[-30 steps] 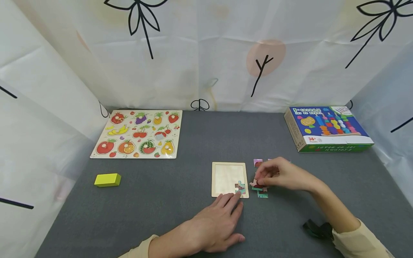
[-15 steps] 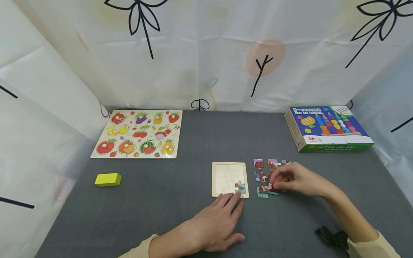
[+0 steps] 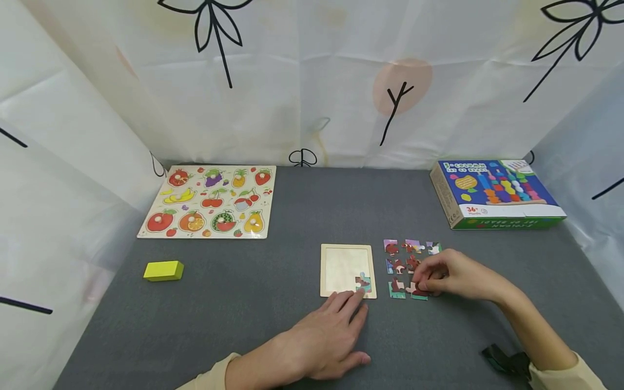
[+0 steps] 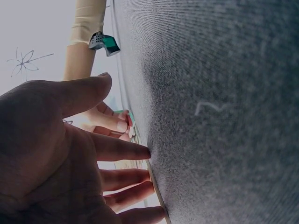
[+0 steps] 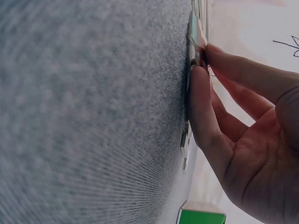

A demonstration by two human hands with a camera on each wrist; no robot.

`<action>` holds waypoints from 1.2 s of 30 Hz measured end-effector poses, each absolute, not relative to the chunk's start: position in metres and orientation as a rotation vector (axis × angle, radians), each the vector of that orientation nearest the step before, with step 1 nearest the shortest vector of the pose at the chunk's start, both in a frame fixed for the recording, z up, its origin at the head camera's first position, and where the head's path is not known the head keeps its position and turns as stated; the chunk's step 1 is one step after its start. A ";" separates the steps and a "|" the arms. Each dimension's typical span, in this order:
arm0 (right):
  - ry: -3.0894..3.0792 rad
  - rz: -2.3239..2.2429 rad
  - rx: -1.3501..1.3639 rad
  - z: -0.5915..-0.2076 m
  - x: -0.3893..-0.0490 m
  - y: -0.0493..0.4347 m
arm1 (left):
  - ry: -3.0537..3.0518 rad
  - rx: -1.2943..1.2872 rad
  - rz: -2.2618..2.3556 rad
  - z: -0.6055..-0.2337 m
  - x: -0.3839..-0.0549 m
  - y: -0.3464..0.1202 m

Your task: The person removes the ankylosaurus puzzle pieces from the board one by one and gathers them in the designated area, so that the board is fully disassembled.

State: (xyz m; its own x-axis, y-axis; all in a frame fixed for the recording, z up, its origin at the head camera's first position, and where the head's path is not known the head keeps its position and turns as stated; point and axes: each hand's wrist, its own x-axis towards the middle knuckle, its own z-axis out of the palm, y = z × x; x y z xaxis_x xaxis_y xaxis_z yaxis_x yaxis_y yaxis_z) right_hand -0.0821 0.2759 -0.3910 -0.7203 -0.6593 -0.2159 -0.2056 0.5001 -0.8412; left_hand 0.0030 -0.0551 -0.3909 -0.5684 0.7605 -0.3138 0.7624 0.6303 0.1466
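Note:
A shallow wooden puzzle tray (image 3: 336,265) lies in the middle of the table, with one teal and brown jigsaw piece (image 3: 363,282) in its lower right corner. My left hand (image 3: 327,337) rests with spread, fairly straight fingers at the tray's near edge, fingertips on the rim. To the right of the tray, my right hand (image 3: 450,275) pinches a brown and teal puzzle piece (image 3: 418,291) between thumb and fingers, low over the table. In the right wrist view that pinched piece (image 5: 198,39) shows edge-on at the fingertips. Several loose pieces (image 3: 397,266) lie in rows beside this hand.
A fruit puzzle board (image 3: 207,203) lies at the back left, and a yellow block (image 3: 163,271) sits in front of it. A blue and green toy box (image 3: 498,195) stands at the back right. Printed white cloth (image 3: 273,108) hangs behind the grey table (image 3: 234,303).
My right hand has moved right with the pinched piece, from beside the tray to the lower row of loose pieces, uncovering several of them. My left hand has stayed still.

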 end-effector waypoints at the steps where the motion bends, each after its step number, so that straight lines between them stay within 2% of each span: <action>1: 2.226 -1.143 -0.700 -0.391 -0.082 0.276 | 2.506 1.216 -0.008 -0.391 0.003 -0.055; 11: 2.223 -1.145 -0.633 -0.387 -0.083 0.276 | 2.517 1.235 -0.010 -0.392 0.002 -0.057; 36: 2.174 -1.289 -0.746 -0.389 -0.087 0.246 | 2.550 1.252 -0.017 -0.394 0.003 -0.056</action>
State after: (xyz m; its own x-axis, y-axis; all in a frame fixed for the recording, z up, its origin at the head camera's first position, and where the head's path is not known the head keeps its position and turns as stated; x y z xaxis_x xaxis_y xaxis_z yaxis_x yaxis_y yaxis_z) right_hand -0.0866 0.2456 -0.3888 -0.7246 -0.6748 -0.1399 -0.2009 0.4010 -0.8938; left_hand 0.0028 -0.0563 -0.3944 -0.5755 0.7717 -0.2709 0.7752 0.6202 0.1201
